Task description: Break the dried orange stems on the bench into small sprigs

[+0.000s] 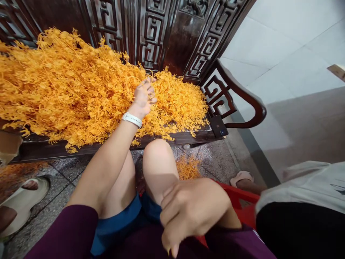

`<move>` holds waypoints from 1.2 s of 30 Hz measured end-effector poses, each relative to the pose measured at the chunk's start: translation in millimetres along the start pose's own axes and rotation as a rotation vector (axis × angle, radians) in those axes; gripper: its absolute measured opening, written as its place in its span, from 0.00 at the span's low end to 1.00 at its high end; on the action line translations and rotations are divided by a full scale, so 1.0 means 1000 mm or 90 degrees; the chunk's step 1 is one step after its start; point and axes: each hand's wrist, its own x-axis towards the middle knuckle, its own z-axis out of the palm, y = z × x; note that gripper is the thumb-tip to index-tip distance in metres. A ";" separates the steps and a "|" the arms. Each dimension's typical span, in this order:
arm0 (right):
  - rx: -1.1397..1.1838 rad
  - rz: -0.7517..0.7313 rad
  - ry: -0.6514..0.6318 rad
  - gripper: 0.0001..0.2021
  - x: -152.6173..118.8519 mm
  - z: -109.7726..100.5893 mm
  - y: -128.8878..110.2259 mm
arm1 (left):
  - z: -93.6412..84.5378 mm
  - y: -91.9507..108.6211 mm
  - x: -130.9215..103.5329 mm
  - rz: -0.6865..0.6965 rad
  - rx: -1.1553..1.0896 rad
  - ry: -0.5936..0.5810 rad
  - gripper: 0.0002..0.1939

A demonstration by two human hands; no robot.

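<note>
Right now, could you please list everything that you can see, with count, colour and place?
Strands: uncountable, orange, heaped on the bench, more on the floor
Bench: one, dark brown, left to centre
Phone: one, black, bench's right end
Cardboard: one piece, brown, left edge
Floor: one, grey, below the bench
Sandals: two, pale, left and right of the legs
Red plastic: one part, red, by the right forearm
Wall: one, whitish, right
Tan item: one, unclear, right edge
Person: one, white-and-black clothing, lower right
Watch: one, white, left wrist
Shorts: one pair, blue, lap
Top: one, purple, bottom
Legs: two, bare, centre
Left hand: one, bare, at the strands
Right hand: one, bare, above the lap
</note>
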 end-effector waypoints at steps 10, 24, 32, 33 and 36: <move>0.315 0.262 1.026 0.15 -0.061 -0.050 0.086 | 0.008 -0.017 -0.028 -0.093 -0.085 -0.053 0.19; -0.817 0.356 0.441 0.16 -0.014 -0.011 0.057 | 0.026 -0.036 -0.043 -0.104 0.123 -0.113 0.20; -0.131 0.061 0.085 0.07 0.005 0.011 -0.008 | 0.008 -0.012 0.003 -0.031 -0.025 0.002 0.21; -0.056 0.074 0.152 0.05 -0.001 0.004 -0.005 | 0.005 -0.007 0.006 -0.043 -0.041 0.005 0.21; 0.124 0.122 0.709 0.13 -0.028 -0.029 0.019 | 0.000 0.001 0.002 -0.080 -0.070 -0.008 0.21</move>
